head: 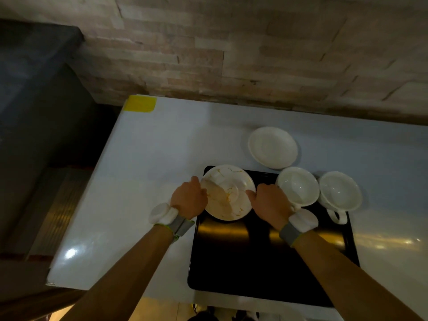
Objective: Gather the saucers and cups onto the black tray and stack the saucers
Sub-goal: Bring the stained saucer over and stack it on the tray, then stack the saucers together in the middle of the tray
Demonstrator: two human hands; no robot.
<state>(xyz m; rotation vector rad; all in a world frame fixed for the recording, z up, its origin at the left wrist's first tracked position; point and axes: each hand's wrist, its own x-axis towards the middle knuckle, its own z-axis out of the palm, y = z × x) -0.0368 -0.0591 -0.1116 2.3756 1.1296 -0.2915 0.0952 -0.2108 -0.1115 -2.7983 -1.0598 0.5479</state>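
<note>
black tray (254,269) sits nearest on the white table (143,172). both hands grip 1 stained saucer (228,193) at the tray's far left corner, left hand (188,198) & right hand (269,202) on opposite rims. 2 cups: one (297,185) by the right hand, another (340,191) at the tray's right edge. 1 clean saucer (273,147) farther back, off the tray.

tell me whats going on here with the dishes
A person is clearing crockery onto a black tray. Both hands, left hand and right hand, grip opposite edges of a stained saucer at the tray's far left corner. Two cups sit along its far edge. A clean saucer waits on the white table, not yet stacked.
</note>
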